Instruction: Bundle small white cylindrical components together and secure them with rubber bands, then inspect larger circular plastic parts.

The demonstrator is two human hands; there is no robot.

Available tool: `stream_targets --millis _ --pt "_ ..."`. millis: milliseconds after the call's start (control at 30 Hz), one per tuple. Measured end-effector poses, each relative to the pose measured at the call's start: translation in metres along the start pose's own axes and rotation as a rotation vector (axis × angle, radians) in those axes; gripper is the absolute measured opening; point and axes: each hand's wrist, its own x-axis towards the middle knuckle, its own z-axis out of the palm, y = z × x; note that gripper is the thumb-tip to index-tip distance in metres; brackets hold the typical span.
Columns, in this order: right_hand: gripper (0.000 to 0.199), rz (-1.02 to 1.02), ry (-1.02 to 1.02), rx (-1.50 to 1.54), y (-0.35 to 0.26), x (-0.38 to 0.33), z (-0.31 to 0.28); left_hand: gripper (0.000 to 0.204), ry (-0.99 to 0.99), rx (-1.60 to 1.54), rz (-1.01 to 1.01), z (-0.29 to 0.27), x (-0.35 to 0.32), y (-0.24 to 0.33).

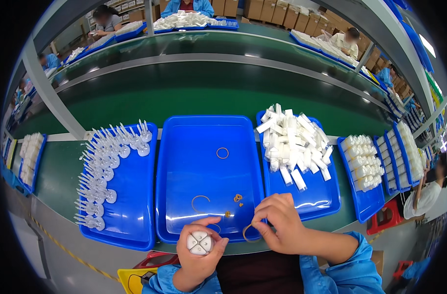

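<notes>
My left hand [200,262] is wrapped around a bundle of white, wedge-ended pieces [200,243]. Their ends face up and make a round shape split into quarters. Between the thumb and fingers of my right hand [281,224] is a tan rubber band [244,234], hanging as a loop just right of the bundle and apart from it. Both hands are at the near edge of the middle blue tray [194,157]. Inside that tray lie a few loose rubber bands and a small tangled clump of them [238,198].
The left blue tray [130,196] holds rows of clear, stemmed plastic parts [106,174]. White wrapped pieces [294,142] are heaped in the right blue tray [316,201]. Farther right, more trays hold white bundles [363,161]. A grey metal post [52,93] rises at the left; people work across the green conveyor [184,90].
</notes>
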Motion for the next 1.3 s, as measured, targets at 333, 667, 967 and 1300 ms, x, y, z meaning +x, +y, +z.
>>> stream_targets --millis 333,667,967,1300 --pt "0.015 -0.070 0.082 -0.131 -0.017 -0.021 -0.003 0.025 -0.386 -0.231 -0.305 0.026 0.004 0.005" --pt "0.025 0.505 -0.106 1.985 0.000 -0.058 -0.029 0.032 -0.771 -0.992 -0.560 0.016 -0.003 -0.004" --pt "0.056 -0.072 -0.582 0.592 -0.025 -0.046 -0.048 0.112 -0.580 0.357 0.016 0.053 -0.004 -0.013" --pt "0.044 0.297 0.044 1.964 0.018 -0.106 -0.022 0.114 -0.412 -0.125 -0.040 0.069 -0.001 -0.017"
